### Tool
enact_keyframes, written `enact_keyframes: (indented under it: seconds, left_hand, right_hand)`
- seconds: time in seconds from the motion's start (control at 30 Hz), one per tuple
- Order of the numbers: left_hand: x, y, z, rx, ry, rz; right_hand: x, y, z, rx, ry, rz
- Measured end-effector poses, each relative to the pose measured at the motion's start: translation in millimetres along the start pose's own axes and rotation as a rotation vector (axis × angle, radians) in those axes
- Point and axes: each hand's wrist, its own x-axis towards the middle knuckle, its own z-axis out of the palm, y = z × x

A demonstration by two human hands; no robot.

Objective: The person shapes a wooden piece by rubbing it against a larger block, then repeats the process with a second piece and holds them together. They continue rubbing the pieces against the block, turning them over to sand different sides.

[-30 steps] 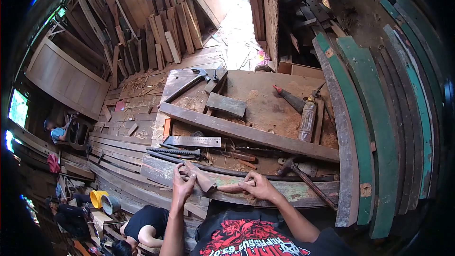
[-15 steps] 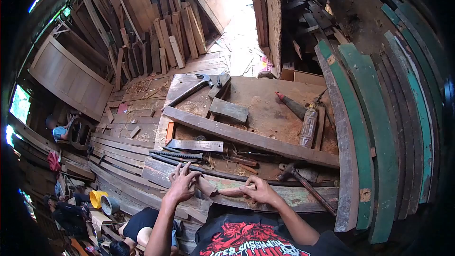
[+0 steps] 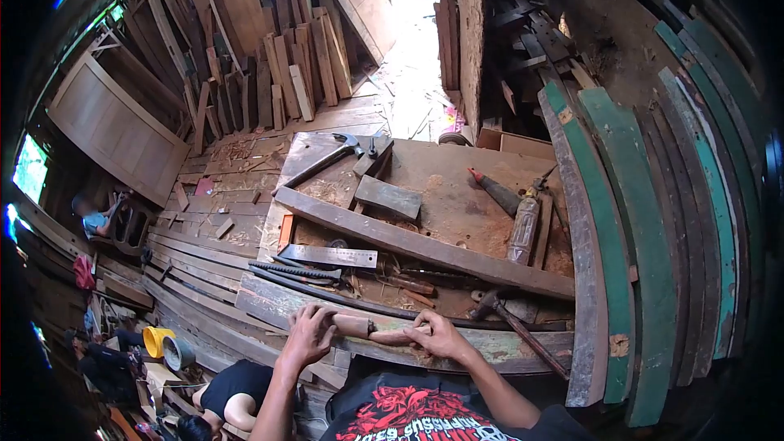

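Two short brown wooden pieces lie end to end over the worn plank at the bench's near edge. My left hand [image 3: 312,333] is closed round the outer end of the left wooden piece [image 3: 353,326]. The right wooden piece [image 3: 390,336] is pinched at its right end by my right hand [image 3: 437,336]. Their inner ends meet or nearly meet; the exact contact is too small to tell. Beneath them runs the worn plank [image 3: 265,298] with faded green paint. Behind my hands lie black ribbed rods [image 3: 298,270] and a metal try square [image 3: 331,256].
A long beam [image 3: 425,242] crosses the bench. A claw hammer [image 3: 322,160], a wooden block [image 3: 389,198], a bottle [image 3: 523,230] and another hammer [image 3: 523,328] lie around it. Green planks [image 3: 645,253] stand at right. Other people [image 3: 237,396] are at lower left.
My left hand has lowered and its raised fingers have closed round the left wooden piece, which has turned more level. The view has shifted slightly.
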Motion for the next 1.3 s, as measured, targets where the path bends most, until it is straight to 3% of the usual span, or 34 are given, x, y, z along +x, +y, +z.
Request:
enact_keyframes:
  seconds: [0.3, 0.43, 0.63, 1.0, 1.1, 1.2, 1.3]
  left_hand:
    - [-19.6, -11.4, 19.4, -0.099, 0.159, -0.004]
    - [-18.8, -10.9, 2.9, -0.042, 0.098, 0.077]
    - [-28.6, -11.5, 3.9, -0.109, 0.109, 0.048]
    - [-29.4, -25.2, 15.1, -0.606, -0.071, -0.264]
    - [-33.2, -43.1, 34.2, -0.756, -0.280, -0.395]
    - [-40.1, -15.7, 39.1, -0.937, -0.302, -0.478]
    - [-46.5, -21.6, 52.6, -0.960, -0.263, -0.440]
  right_hand:
    - [0.6, -3.1, -2.4, -0.056, -0.014, 0.004]
    - [2.3, -1.4, -3.0, -0.049, -0.034, 0.008]
    - [3.5, 3.1, -1.0, -0.049, -0.021, 0.004]
    - [3.4, 3.7, -0.8, -0.011, -0.023, -0.012]
    - [2.9, 6.1, -0.6, 0.031, -0.045, -0.019]
    - [2.5, 4.8, -1.6, 0.043, -0.076, -0.032]
    - [1.9, -4.0, -5.1, -0.013, -0.113, 0.009]
